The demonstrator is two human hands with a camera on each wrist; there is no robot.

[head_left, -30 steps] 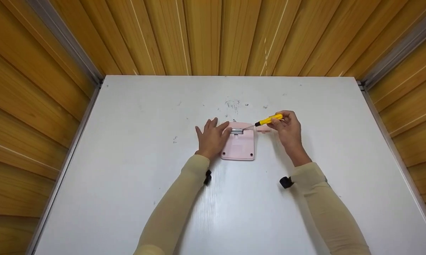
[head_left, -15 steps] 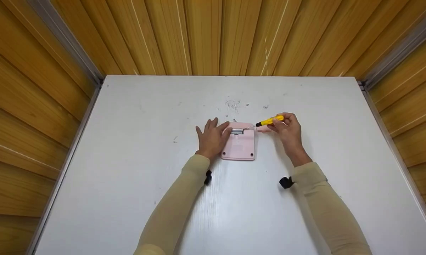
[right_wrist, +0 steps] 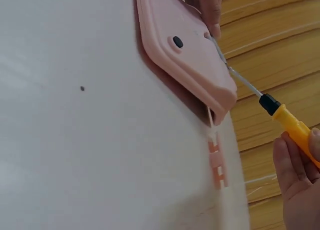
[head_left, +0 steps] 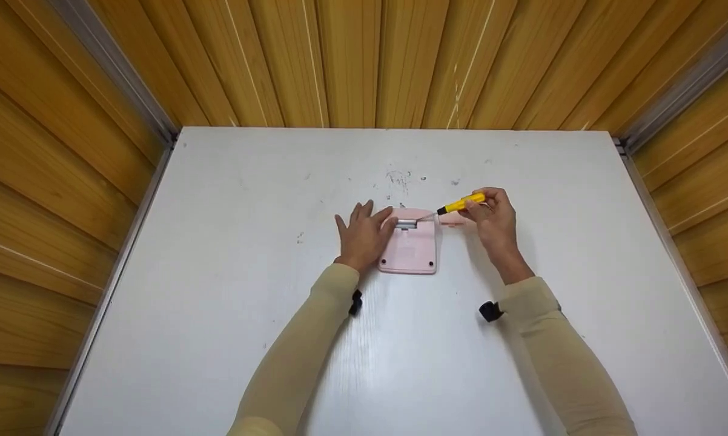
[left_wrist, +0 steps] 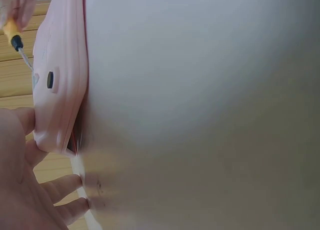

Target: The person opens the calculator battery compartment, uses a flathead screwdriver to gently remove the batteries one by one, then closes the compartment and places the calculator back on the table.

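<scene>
Mid-frame, our spread left fingers point(head_left: 383, 215) touch a pink gadget point(head_left: 409, 249), likely light, best edge-held; right fingers point(head_left: 477, 212) pinch a screwdriver point(head_left: 464, 203).

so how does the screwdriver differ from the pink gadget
The screwdriver is thin, with a yellow and black handle; the pink gadget is broad and mostly one colour. The screwdriver slants in the right hand's grip; the pink gadget lies on the table. Each is touched by a hand.
</scene>
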